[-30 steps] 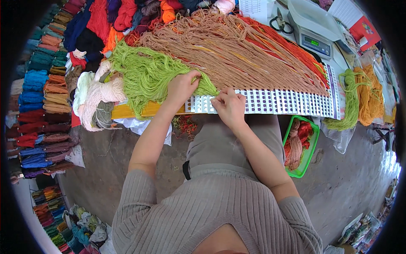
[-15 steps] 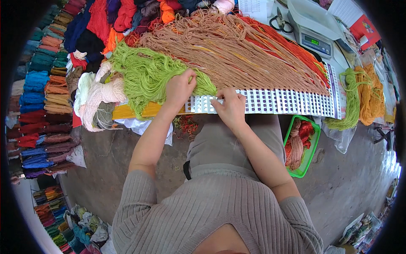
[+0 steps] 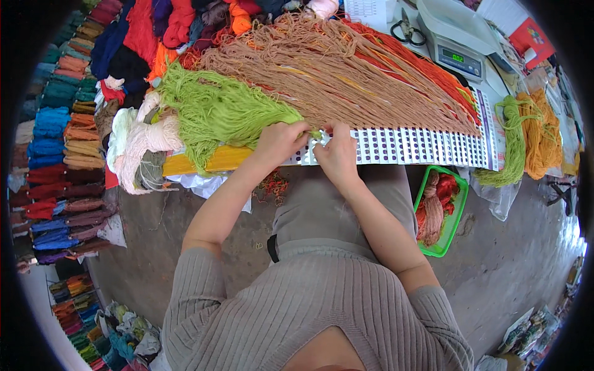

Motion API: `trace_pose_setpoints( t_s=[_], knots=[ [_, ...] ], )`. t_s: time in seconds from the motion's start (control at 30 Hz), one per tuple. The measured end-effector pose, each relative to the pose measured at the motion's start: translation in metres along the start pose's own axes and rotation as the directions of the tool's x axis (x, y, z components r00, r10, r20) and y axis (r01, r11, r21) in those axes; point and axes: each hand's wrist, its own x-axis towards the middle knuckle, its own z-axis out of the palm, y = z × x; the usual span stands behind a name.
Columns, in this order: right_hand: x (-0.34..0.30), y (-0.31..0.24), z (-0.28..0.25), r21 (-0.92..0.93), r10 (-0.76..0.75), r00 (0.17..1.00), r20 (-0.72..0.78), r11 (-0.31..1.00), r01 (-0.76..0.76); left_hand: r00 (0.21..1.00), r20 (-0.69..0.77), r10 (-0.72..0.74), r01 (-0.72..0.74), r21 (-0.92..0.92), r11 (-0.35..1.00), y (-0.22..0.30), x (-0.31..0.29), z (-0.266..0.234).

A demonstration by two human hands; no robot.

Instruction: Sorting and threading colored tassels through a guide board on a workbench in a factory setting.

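Observation:
A long white card (image 3: pixel 396 148) with rows of dark holes lies along the table's near edge. Many tan yarn strands (image 3: pixel 328 74) fan away from its far side. To their left a heap of lime-green yarn (image 3: pixel 223 111) narrows toward my hands. My left hand (image 3: pixel 279 143) is closed in a pinch on the green yarn, over the card's left part. Close beside it, my right hand (image 3: pixel 338 154) has its fingers curled at the card's edge, and a small green tuft shows at its fingertips. The exact grip there is partly hidden.
Pale pink and white skeins (image 3: pixel 154 136) lie at the left. Scissors (image 3: pixel 405 29) and a digital scale (image 3: pixel 458 52) stand at the back right. Green and orange skeins (image 3: pixel 537 127) hang at the right edge. Below, a green basket (image 3: pixel 459 226) holds yarn.
My left hand has moved right and nearer, from the green heap to beside my right hand. The green strands are drawn together toward the fingertips. My right hand has barely shifted.

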Motion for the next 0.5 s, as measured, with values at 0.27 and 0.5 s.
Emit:
trace_pose_setpoints(
  t_s=[0.27,0.5],
  knots=[
    [0.000,0.002,-0.001,-0.038,0.004,1.000,0.011,0.999,-0.003,0.986,-0.167,0.024,0.013,0.217,0.976,-0.042,0.006,-0.022],
    [0.002,0.006,-0.005,0.054,0.057,0.998,0.028,0.997,-0.058,0.992,-0.047,-0.116,0.119,0.077,0.990,0.002,0.008,-0.040]
  ],
)
